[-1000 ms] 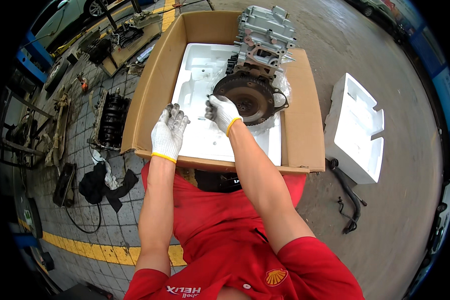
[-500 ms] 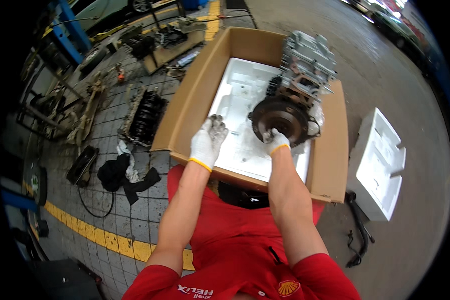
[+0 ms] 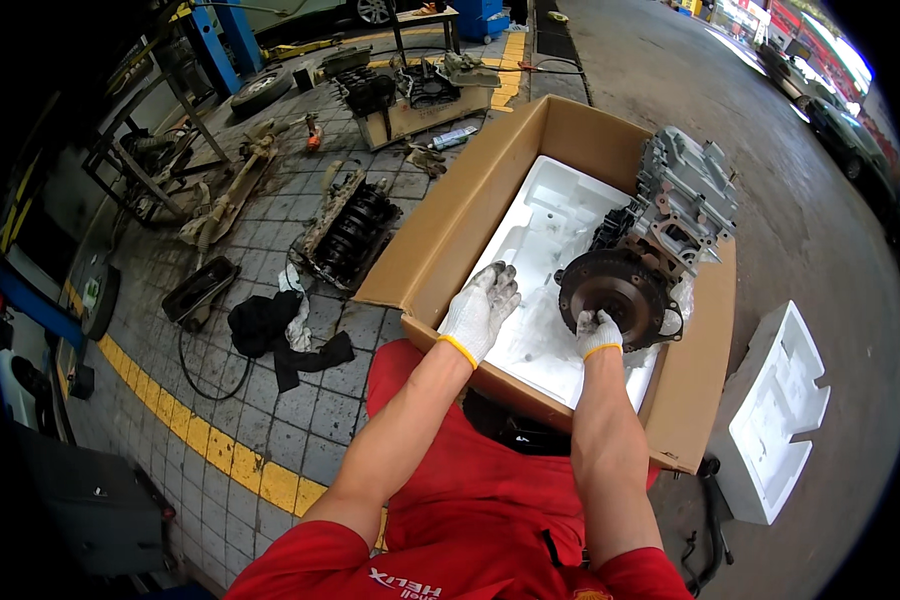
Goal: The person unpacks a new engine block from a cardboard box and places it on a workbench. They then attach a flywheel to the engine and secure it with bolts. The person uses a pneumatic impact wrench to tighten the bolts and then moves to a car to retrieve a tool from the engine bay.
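Grey tiled floor [image 3: 310,425] with a curving yellow stripe [image 3: 195,437] meets smooth grey concrete [image 3: 770,230] over to my right. On the tiles lie a dark, ribbed engine part [image 3: 345,230], a heap of black cloth [image 3: 260,325] touching a white rag [image 3: 298,320], and a dark pan [image 3: 200,293]. A white foam block [image 3: 775,410] sits on the concrete near a black hose [image 3: 713,520]. Between them, a cardboard box [image 3: 460,220] holds a white foam tray [image 3: 545,215] bearing a silver engine [image 3: 685,190] with a dark round disc [image 3: 595,280].

A vehicle repair workshop is indicated by engine parts [image 3: 350,235] scattered over the tiled floor [image 3: 315,425] (yellow-striped, too), with a loose wheel [image 3: 260,92] and blue posts [image 3: 238,38] seen toward its far edge.
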Tool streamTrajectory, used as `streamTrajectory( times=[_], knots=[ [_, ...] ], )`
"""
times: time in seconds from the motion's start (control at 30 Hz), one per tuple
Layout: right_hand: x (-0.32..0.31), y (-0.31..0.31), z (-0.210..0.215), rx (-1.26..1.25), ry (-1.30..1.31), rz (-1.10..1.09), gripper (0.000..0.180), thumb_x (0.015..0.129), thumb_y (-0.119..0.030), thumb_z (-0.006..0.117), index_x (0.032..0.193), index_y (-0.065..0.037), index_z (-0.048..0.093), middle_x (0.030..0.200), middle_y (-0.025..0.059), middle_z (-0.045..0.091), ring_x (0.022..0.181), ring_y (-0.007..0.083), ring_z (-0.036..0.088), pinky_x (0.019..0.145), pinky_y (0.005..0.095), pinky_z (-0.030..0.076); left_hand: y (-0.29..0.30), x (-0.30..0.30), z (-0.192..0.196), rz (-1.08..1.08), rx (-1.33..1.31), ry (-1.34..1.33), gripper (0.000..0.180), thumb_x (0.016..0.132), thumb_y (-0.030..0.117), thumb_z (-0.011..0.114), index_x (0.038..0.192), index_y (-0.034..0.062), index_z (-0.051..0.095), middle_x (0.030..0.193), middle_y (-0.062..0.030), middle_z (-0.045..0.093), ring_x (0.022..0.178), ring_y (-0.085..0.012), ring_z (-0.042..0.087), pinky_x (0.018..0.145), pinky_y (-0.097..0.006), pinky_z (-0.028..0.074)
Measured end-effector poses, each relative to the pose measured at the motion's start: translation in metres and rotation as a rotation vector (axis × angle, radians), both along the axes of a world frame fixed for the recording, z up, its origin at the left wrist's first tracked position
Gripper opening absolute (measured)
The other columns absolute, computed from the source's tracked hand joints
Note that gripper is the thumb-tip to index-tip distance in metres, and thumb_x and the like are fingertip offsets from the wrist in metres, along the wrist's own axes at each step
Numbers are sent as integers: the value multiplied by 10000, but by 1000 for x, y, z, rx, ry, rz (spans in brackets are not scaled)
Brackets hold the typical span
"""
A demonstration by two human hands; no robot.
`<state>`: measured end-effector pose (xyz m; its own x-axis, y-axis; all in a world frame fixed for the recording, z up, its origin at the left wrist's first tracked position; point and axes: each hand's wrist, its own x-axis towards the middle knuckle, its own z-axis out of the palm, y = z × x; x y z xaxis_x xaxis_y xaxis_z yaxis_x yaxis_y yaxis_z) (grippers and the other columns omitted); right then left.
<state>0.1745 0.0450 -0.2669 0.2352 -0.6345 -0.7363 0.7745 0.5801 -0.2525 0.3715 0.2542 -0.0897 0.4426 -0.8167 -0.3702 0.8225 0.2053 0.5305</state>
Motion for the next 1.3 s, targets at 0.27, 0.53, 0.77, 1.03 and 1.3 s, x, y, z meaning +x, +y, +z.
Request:
streamTrajectory(
  times=[0.27,0.53,0.77,1.03,1.3],
  knots=[
    [1,-1,-11,-6,0,-64,99,1100,-140,593,1058,-56,624,891,149,705,707,295,697,680,413,662,-1,-3,6,44,49,-21,256,1155,252,476,1205,51,627,1142,-137,716,1038,-289,681,988,-478,589],
    [4,3,-1,-29,58,33,47,1068,-80,634,1029,-74,661,875,97,686,730,253,685,731,404,668,-1,-8,16,46,80,-28,282,1159,255,468,1236,24,611,1192,-158,703,1113,-298,673,1031,-480,582],
    [4,5,10,-2,2,77,188,1131,-166,477,1020,-91,609,864,75,666,701,226,631,629,356,605,0,0,0,-9,-24,-20,219,1149,263,517,1191,85,639,1122,-94,733,1004,-240,693,974,-428,578],
    [6,4,16,-26,108,170,221,1133,-249,526,1021,-106,652,847,44,680,689,216,636,610,365,592,0,-1,-5,-16,-43,-41,242,1157,263,485,1232,81,624,1174,-92,712,1059,-236,669,1031,-418,546],
    [11,12,25,-63,117,183,320,1159,-340,435,1007,-156,647,821,19,694,661,203,628,577,351,559,0,1,-12,-38,-99,-55,233,1160,264,481,1214,90,624,1142,-68,706,1030,-211,669,1019,-398,546]
  ],
)
